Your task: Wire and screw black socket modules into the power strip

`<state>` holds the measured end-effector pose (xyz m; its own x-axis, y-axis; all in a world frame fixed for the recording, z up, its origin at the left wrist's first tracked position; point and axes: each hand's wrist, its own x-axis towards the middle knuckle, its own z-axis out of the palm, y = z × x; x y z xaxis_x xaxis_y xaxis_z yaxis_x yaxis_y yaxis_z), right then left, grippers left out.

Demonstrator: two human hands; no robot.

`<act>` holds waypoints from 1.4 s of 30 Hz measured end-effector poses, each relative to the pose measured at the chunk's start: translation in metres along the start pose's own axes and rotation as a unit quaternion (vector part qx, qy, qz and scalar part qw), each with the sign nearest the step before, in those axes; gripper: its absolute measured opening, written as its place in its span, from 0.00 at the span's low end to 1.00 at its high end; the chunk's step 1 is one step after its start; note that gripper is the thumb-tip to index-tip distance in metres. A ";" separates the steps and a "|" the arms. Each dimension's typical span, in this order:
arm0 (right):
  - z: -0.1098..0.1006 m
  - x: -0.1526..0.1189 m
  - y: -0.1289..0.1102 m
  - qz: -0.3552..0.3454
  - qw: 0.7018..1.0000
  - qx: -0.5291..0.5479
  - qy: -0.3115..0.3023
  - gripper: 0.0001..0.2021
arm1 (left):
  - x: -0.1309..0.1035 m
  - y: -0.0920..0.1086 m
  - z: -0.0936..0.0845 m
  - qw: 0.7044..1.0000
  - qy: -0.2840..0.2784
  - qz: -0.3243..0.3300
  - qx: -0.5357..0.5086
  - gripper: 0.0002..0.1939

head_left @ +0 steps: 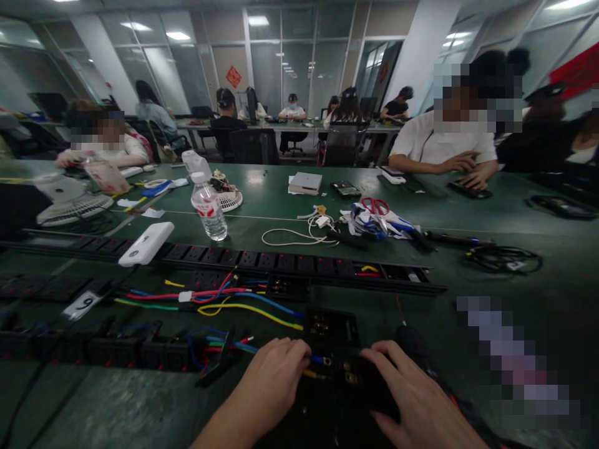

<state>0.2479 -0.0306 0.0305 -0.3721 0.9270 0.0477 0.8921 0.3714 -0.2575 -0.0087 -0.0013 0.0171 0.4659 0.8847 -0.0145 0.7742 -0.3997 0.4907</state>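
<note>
My left hand (279,377) is closed on a blue wire (319,360) with a metal ring end, beside a yellow one. My right hand (406,386) grips the right side of a black socket module (356,379) with brass terminals. The ring end lies close to the module's left edge; whether they touch is unclear. Just beyond sits another black module (330,325), with blue and yellow wires (262,313) running to it from the left. Red, blue and green wires (219,343) come from a lower socket row (135,352) left of my left hand.
A long black socket strip (281,263) crosses the green table (253,212), with a white device (146,243) on it. Beyond stand a water bottle (209,209), a cable (294,237) and red scissors (375,206). A black tool (414,349) lies near my right hand. People sit opposite.
</note>
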 end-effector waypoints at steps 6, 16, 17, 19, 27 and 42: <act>0.002 -0.001 0.003 0.010 0.999 0.045 -0.013 0.31 | -0.003 0.003 -0.004 0.997 0.011 -0.017 -0.078 0.14; 0.001 0.006 -0.007 0.042 0.992 0.110 -0.043 0.29 | 0.005 0.007 -0.009 0.988 0.012 -0.065 -0.140 0.13; 0.002 0.006 -0.006 0.040 0.992 0.114 -0.043 0.29 | 0.005 0.008 -0.010 0.989 0.010 -0.061 -0.136 0.13; 0.004 0.005 -0.006 0.037 0.992 0.118 -0.038 0.29 | 0.004 0.009 -0.010 0.990 0.005 -0.055 -0.127 0.11; 0.005 0.006 -0.006 0.046 0.989 0.127 -0.053 0.29 | 0.011 0.014 -0.011 0.979 -0.009 -0.085 -0.184 0.18; 0.010 0.004 -0.003 0.014 0.993 0.114 -0.021 0.32 | 0.010 0.019 -0.008 0.985 -0.063 -0.061 -0.145 0.15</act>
<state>0.2413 -0.0290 0.0222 -0.3624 0.9320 -0.0014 0.8230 0.3193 -0.4699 0.0069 0.0025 0.0332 0.4400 0.8780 -0.1884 0.6815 -0.1898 0.7067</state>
